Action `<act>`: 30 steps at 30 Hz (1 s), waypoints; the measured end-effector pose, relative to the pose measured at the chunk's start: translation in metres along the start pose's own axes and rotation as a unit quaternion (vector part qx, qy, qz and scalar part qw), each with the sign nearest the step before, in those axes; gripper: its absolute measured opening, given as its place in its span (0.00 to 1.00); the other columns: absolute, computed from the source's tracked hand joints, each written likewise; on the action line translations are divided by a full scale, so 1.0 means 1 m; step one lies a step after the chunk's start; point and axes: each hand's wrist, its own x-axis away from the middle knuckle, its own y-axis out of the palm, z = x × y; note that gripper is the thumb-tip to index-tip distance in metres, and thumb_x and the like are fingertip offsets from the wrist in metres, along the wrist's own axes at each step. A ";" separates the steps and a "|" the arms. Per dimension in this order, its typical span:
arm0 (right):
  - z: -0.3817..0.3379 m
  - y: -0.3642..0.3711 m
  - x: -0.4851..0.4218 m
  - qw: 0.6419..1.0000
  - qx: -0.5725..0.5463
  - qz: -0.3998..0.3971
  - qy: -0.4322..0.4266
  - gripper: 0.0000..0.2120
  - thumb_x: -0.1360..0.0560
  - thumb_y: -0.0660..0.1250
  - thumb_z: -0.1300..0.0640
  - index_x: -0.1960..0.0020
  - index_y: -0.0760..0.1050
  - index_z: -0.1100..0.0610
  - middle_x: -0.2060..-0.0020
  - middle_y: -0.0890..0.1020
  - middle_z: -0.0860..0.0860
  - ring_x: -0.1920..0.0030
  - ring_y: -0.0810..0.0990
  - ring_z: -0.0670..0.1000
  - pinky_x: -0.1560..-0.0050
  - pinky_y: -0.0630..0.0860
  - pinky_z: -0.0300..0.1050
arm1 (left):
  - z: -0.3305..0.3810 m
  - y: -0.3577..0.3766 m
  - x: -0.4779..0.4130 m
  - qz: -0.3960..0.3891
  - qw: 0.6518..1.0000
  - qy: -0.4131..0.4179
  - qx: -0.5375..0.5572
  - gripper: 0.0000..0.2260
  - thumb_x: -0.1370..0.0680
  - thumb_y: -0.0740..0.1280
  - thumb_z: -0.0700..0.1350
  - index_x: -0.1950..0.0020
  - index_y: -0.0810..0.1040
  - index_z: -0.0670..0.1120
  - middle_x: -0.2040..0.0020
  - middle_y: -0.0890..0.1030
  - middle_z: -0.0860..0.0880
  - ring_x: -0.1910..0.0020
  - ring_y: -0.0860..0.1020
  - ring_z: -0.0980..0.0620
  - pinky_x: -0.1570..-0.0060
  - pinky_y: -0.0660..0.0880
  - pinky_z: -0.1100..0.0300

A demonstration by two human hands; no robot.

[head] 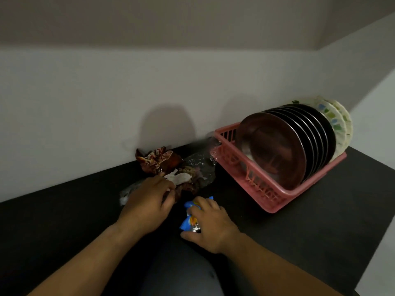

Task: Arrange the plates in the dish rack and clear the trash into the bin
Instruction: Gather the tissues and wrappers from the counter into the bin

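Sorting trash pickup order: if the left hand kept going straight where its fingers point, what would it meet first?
Probably the crumpled white paper, just ahead of the left hand; the brown wrapper lies beyond it. Depth is unclear.

On counter [299,242]: dish rack [265,195] at right, plates [277,146] standing in a row inside it. Left of rack, against wall [106,103]: trash pile [158,160]. One wrapper [188,223] lies before the pile, under right hand [213,227].
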 end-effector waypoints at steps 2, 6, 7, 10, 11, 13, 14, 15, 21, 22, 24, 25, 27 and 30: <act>0.001 0.008 0.007 0.999 0.009 0.041 -0.004 0.30 0.31 0.60 0.29 0.37 0.70 0.47 0.34 0.65 0.47 0.36 0.66 0.53 0.39 0.70 0.54 | -0.004 0.005 -0.013 0.002 1.000 -0.005 -0.002 0.08 0.21 0.62 0.49 0.45 0.78 0.50 0.51 0.73 0.56 0.51 0.71 0.56 0.55 0.68 0.60; 0.007 0.001 0.012 1.000 0.009 0.017 0.008 0.24 0.28 0.68 0.42 0.36 0.71 0.49 0.36 0.67 0.48 0.39 0.68 0.53 0.41 0.70 0.50 | -0.005 0.019 -0.051 -0.031 0.997 -0.065 -0.032 0.14 0.20 0.60 0.55 0.37 0.74 0.52 0.39 0.72 0.53 0.43 0.70 0.54 0.48 0.69 0.58; 0.009 -0.005 0.012 1.000 -0.005 0.004 0.016 0.23 0.28 0.70 0.46 0.35 0.70 0.50 0.37 0.67 0.49 0.40 0.69 0.52 0.41 0.71 0.49 | -0.005 0.024 -0.060 -0.039 0.995 -0.070 -0.056 0.16 0.20 0.60 0.56 0.35 0.73 0.51 0.36 0.71 0.52 0.41 0.70 0.52 0.47 0.69 0.57; 0.014 -0.027 0.014 0.997 -0.068 0.006 0.042 0.18 0.28 0.72 0.54 0.41 0.71 0.51 0.43 0.72 0.48 0.45 0.73 0.50 0.47 0.71 0.42 | -0.010 0.040 -0.074 -0.085 0.984 -0.118 -0.098 0.23 0.21 0.59 0.61 0.31 0.70 0.50 0.32 0.70 0.48 0.36 0.70 0.47 0.43 0.70 0.53; 0.015 -0.033 0.015 0.995 -0.084 0.015 0.050 0.15 0.27 0.72 0.55 0.46 0.69 0.50 0.47 0.72 0.48 0.49 0.74 0.49 0.52 0.70 0.40 | -0.012 0.046 -0.075 -0.103 0.980 -0.141 -0.099 0.24 0.21 0.58 0.63 0.31 0.70 0.50 0.32 0.70 0.47 0.36 0.70 0.46 0.43 0.70 0.52; 0.019 -0.043 0.017 0.992 -0.100 0.036 0.071 0.15 0.26 0.71 0.57 0.52 0.63 0.48 0.53 0.71 0.46 0.57 0.73 0.46 0.60 0.66 0.36 | -0.017 0.058 -0.073 -0.118 0.973 -0.162 -0.112 0.23 0.21 0.56 0.63 0.34 0.71 0.49 0.36 0.73 0.45 0.40 0.72 0.46 0.46 0.72 0.51; 0.021 -0.047 0.018 0.990 -0.104 0.047 0.077 0.16 0.26 0.70 0.58 0.53 0.61 0.47 0.55 0.71 0.45 0.60 0.72 0.45 0.64 0.63 0.34 | -0.018 0.063 -0.071 -0.111 0.973 -0.163 -0.120 0.21 0.21 0.56 0.62 0.38 0.73 0.49 0.39 0.75 0.46 0.43 0.73 0.47 0.50 0.72 0.53; 0.023 -0.050 0.019 0.990 -0.107 0.054 0.080 0.17 0.25 0.69 0.59 0.53 0.61 0.46 0.56 0.71 0.45 0.62 0.71 0.44 0.67 0.62 0.33 | -0.018 0.068 -0.068 -0.101 0.974 -0.160 -0.123 0.19 0.20 0.56 0.62 0.43 0.75 0.50 0.43 0.76 0.47 0.48 0.73 0.49 0.54 0.71 0.55; 0.024 -0.060 0.021 0.984 -0.145 0.064 0.078 0.21 0.26 0.66 0.64 0.41 0.65 0.44 0.50 0.75 0.47 0.57 0.75 0.46 0.65 0.65 0.33 | -0.007 0.074 -0.059 -0.115 0.973 -0.165 -0.115 0.11 0.20 0.61 0.58 0.46 0.75 0.53 0.47 0.78 0.51 0.50 0.76 0.52 0.48 0.74 0.54; 0.023 -0.061 0.020 0.984 -0.149 0.062 0.076 0.24 0.26 0.66 0.64 0.37 0.65 0.44 0.48 0.76 0.47 0.56 0.75 0.46 0.64 0.66 0.33 | -0.006 0.071 -0.057 -0.107 0.975 -0.159 -0.109 0.10 0.20 0.62 0.57 0.45 0.75 0.52 0.46 0.78 0.50 0.49 0.75 0.51 0.48 0.73 0.55; 0.022 -0.062 0.019 0.983 -0.155 0.057 0.075 0.22 0.26 0.67 0.60 0.36 0.66 0.44 0.51 0.76 0.45 0.57 0.76 0.45 0.64 0.68 0.35 | -0.005 0.064 -0.053 -0.078 0.985 -0.122 -0.098 0.10 0.20 0.62 0.52 0.41 0.74 0.51 0.44 0.77 0.49 0.48 0.75 0.51 0.47 0.72 0.57; 0.021 -0.062 0.019 0.983 -0.155 0.058 0.076 0.19 0.25 0.67 0.58 0.39 0.68 0.43 0.54 0.75 0.44 0.59 0.76 0.44 0.64 0.68 0.36 | -0.005 0.059 -0.052 -0.061 0.989 -0.103 -0.089 0.10 0.20 0.63 0.50 0.39 0.74 0.50 0.44 0.76 0.49 0.47 0.75 0.51 0.47 0.71 0.58; 0.020 -0.064 0.019 0.984 -0.144 0.064 0.080 0.10 0.26 0.67 0.54 0.50 0.69 0.42 0.59 0.76 0.43 0.62 0.77 0.44 0.65 0.71 0.38 | -0.001 0.045 -0.052 -0.017 0.994 -0.102 -0.025 0.11 0.20 0.63 0.49 0.39 0.75 0.49 0.45 0.77 0.51 0.52 0.77 0.54 0.51 0.72 0.64; 0.019 -0.065 0.021 0.980 -0.145 0.085 0.103 0.08 0.26 0.66 0.45 0.59 0.68 0.44 0.65 0.77 0.45 0.66 0.77 0.44 0.69 0.70 0.38 | 0.008 0.031 -0.061 0.027 0.986 -0.144 0.073 0.17 0.20 0.60 0.57 0.52 0.80 0.45 0.59 0.79 0.54 0.69 0.77 0.57 0.63 0.74 0.67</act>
